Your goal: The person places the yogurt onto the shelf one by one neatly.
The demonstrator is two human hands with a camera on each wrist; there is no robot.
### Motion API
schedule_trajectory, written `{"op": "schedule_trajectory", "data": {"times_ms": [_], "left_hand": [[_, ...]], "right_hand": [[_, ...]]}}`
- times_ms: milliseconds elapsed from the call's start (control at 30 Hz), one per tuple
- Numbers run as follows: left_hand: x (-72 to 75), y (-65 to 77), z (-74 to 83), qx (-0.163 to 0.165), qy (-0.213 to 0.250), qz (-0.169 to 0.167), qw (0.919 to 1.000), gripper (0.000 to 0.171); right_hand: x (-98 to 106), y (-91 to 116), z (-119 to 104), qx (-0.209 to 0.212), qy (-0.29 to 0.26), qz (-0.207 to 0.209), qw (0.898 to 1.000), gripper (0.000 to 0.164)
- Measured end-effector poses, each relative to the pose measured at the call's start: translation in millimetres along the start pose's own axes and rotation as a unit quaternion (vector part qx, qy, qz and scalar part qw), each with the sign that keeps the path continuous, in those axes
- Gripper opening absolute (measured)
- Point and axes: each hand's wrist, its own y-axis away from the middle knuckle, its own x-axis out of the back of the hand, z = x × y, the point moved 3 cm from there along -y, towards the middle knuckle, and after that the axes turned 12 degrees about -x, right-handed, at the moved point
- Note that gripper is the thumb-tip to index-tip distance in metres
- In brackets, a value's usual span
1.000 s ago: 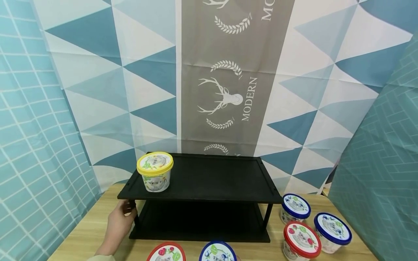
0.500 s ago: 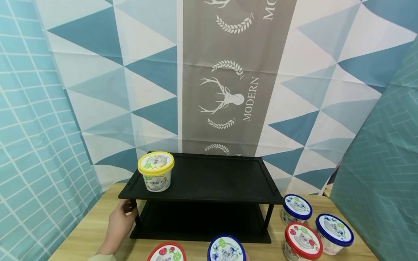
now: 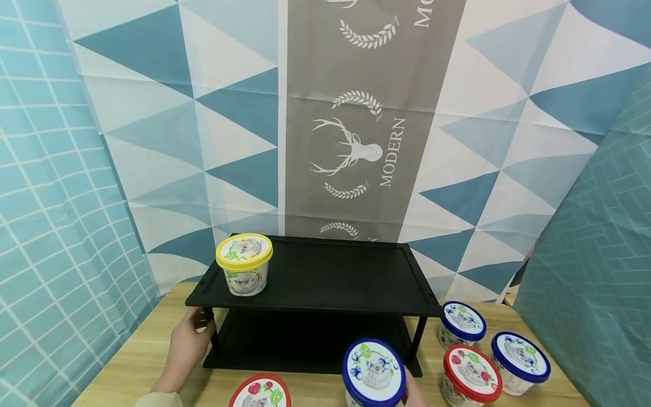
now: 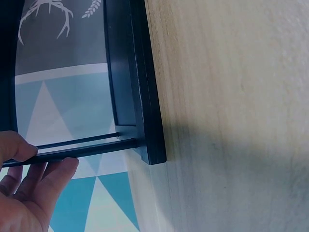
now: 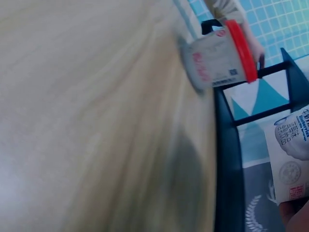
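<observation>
My left hand (image 3: 188, 343) holds the front left post of a black two-tier shelf (image 3: 330, 277). In the left wrist view its thumb and fingers pinch that thin post (image 4: 96, 150). A blue-lidded tub (image 3: 374, 370) with blueberries on its lid is gripped by my right hand (image 3: 414, 394), raised in front of the lower tier's right part. Most of the right hand is hidden; the right wrist view catches only fingers (image 5: 299, 220) beneath the tub. On the left end of the top tier stands a yellow-lidded tub (image 3: 244, 265).
A red-lidded tub (image 3: 260, 394) stands on the wooden table (image 3: 127, 367) before the shelf. To the shelf's right are another red-lidded tub (image 3: 472, 374) and two blue-lidded tubs, one at the back (image 3: 461, 323) and one farther right (image 3: 520, 362). Patterned cloth hangs behind.
My right hand has carried the blue-lidded tub up and to the right, from the near edge of the head view. The left hand stays on the post.
</observation>
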Motion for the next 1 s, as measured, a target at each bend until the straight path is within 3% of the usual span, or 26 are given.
{"op": "schedule_trajectory", "data": {"times_ms": [167,533,767,1000], "left_hand": [[0.1,-0.9,-1.1,-0.006,0.000,0.005,1.0000,0.040],[1.6,-1.0,-1.5,-0.008,0.004,-0.002,1.0000,0.040],[1.0,-0.2,-1.0,-0.001,0.006,-0.008,1.0000,0.039],[-0.2,0.9,-0.9,0.013,0.008,-0.017,0.9997,0.040]], "right_hand": [[4.8,8.7,-19.3,0.005,0.055,0.067,0.996,0.098],[17.5,22.2,-54.3,0.032,0.114,0.137,0.984,0.095],[26.4,28.3,-79.2,0.075,0.113,0.151,0.979,0.085],[28.6,29.8,-101.6,0.118,0.087,0.125,0.981,0.071]]}}
